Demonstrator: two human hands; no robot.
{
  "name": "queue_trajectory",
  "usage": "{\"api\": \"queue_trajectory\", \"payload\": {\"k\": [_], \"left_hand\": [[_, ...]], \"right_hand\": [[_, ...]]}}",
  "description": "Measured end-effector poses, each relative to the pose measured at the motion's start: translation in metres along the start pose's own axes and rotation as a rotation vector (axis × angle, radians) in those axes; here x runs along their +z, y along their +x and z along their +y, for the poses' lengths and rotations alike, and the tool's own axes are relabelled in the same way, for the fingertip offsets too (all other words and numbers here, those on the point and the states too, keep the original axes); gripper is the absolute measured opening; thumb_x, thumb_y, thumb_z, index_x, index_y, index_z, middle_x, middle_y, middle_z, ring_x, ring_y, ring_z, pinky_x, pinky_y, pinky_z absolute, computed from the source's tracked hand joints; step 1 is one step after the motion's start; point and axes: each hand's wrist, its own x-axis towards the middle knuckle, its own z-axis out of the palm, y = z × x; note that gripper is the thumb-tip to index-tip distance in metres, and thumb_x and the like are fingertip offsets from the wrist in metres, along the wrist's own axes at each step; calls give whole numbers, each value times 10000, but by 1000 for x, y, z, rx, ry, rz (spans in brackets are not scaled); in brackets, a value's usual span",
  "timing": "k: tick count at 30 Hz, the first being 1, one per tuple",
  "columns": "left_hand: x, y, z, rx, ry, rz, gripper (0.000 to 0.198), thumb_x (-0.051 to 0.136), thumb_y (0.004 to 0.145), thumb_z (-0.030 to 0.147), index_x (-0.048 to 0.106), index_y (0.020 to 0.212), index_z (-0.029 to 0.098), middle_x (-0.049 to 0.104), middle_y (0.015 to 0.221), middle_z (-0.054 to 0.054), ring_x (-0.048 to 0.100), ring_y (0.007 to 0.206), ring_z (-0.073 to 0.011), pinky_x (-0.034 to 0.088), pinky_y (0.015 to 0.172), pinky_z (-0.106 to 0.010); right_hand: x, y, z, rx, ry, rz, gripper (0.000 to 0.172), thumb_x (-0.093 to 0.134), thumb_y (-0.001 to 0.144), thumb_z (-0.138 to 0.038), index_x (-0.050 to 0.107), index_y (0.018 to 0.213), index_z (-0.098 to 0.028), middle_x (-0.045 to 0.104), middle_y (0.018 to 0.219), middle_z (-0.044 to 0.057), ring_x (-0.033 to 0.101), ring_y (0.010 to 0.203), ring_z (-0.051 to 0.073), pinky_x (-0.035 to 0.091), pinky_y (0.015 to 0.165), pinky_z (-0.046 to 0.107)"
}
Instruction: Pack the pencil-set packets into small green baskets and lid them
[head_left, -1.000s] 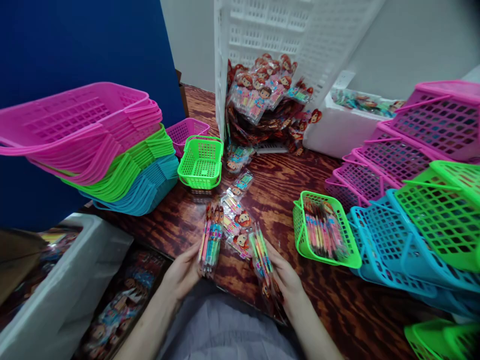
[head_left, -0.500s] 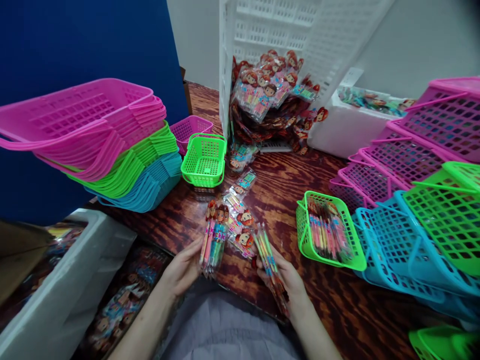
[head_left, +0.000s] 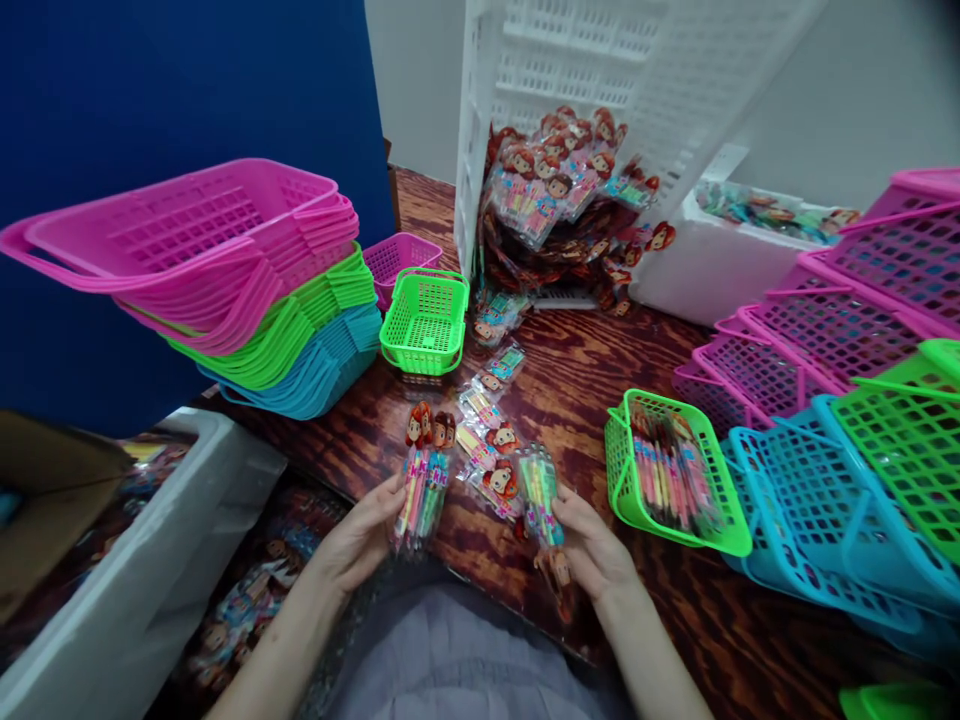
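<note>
My left hand (head_left: 361, 540) grips a clear packet of cartoon-topped pens (head_left: 421, 475), held upright above the near table edge. My right hand (head_left: 596, 552) holds a second pen packet (head_left: 541, 492), its cartoon heads pointing down toward me. Between the two hands, loose pen packets (head_left: 491, 455) lie in a trail on the dark wooden table (head_left: 570, 380). To the right of my right hand sits a green basket (head_left: 679, 475) with several pen packets in it.
Nested pink, green and blue baskets (head_left: 255, 290) are stacked at left, with more stacks (head_left: 832, 400) at right. A small green basket (head_left: 425, 322) and a pink one (head_left: 401, 260) stand mid-table. A tilted white crate (head_left: 600, 90) spills packets (head_left: 562, 200). White bins (head_left: 142, 590) sit lower left.
The view has shifted right. My left hand raised its packet slightly. My right hand turned its packet more upright and brought it closer to the loose packets.
</note>
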Motion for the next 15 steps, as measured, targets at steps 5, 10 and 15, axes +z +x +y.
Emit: {"api": "queue_trajectory", "payload": {"k": [5, 10, 15], "left_hand": [[-3, 1, -5, 14, -34, -11, 262, 732, 847, 114, 727, 1108, 140, 763, 1075, -84, 744, 879, -183, 554, 810, -221], [-4, -4, -7, 8, -14, 3, 299, 763, 838, 162, 729, 1135, 163, 756, 1108, -78, 736, 938, -193, 552, 842, -228], [-6, -6, -8, 3, -18, -16, 303, 742, 862, 170, 724, 1165, 174, 756, 1105, -83, 736, 912, -181, 548, 844, -231]], "right_hand": [[31, 40, -31, -96, -174, -1, 481, 889, 592, -290, 695, 1016, -172, 761, 892, 37, 681, 699, 158, 548, 671, 270], [58, 101, -61, -209, -334, 36, 453, 889, 455, -264, 645, 830, -188, 696, 698, -37, 599, 580, 127, 505, 563, 245], [63, 143, -86, -248, -421, 127, 292, 776, 565, -330, 569, 730, -206, 645, 624, -24, 584, 565, 143, 524, 618, 297]]}}
